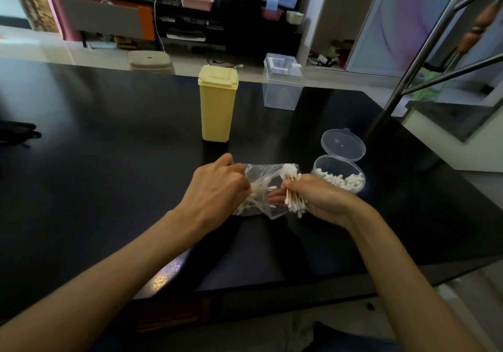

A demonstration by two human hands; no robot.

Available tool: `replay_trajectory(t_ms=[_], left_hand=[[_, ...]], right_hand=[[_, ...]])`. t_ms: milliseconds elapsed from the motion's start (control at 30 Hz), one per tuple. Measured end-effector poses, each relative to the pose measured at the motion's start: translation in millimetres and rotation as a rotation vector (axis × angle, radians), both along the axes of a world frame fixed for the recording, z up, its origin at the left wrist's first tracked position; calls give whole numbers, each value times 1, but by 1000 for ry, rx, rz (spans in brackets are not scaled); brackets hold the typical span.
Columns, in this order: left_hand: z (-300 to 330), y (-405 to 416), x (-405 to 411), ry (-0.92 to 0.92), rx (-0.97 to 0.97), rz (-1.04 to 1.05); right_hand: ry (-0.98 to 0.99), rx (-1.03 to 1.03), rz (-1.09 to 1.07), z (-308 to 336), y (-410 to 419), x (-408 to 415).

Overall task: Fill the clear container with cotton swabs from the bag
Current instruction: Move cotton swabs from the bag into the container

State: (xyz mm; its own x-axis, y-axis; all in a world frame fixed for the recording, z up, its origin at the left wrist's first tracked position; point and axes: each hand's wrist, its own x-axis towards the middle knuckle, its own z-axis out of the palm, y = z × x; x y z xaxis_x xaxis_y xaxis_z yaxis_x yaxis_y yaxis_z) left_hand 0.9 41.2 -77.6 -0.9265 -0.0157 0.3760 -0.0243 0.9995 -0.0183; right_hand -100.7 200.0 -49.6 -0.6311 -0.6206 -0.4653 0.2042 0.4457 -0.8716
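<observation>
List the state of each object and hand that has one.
Round clear container: lid open, partly filled with swabs.
Plastic bag: held, swabs remain inside.
Swab bundle: gripped.
Left hand: grips the bag.
Right hand: grips the bundle.
Yellow bin: lid closed.

Both forearms are bare to the frame's edge, with no sleeves showing. The left hand (pixel 217 188) and right hand (pixel 321 198) wear no rings, watch or gloves.

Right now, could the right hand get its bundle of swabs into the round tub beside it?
Probably yes: the right hand sits just beside the tub, whose lid is flipped back, nothing between.
</observation>
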Motion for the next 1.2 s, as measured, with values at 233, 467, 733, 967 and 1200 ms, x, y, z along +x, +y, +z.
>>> replay_trajectory(t_ms=[233,467,733,967,1200], left_hand=[[0,-6,-4,37,-38,108],[-9,-11,-8,58,26,216],[-12,-1,-4,68,76,230],[38,16,-16,122,424,184],[81,58,-101,-411,711,56]], right_hand=[[-70,13,157,9,6,-3],[-30,-167,23,10,7,-12],[-151,-459,-14,15,10,-17],[0,-406,94,25,25,-20],[167,-232,79,31,47,-34]])
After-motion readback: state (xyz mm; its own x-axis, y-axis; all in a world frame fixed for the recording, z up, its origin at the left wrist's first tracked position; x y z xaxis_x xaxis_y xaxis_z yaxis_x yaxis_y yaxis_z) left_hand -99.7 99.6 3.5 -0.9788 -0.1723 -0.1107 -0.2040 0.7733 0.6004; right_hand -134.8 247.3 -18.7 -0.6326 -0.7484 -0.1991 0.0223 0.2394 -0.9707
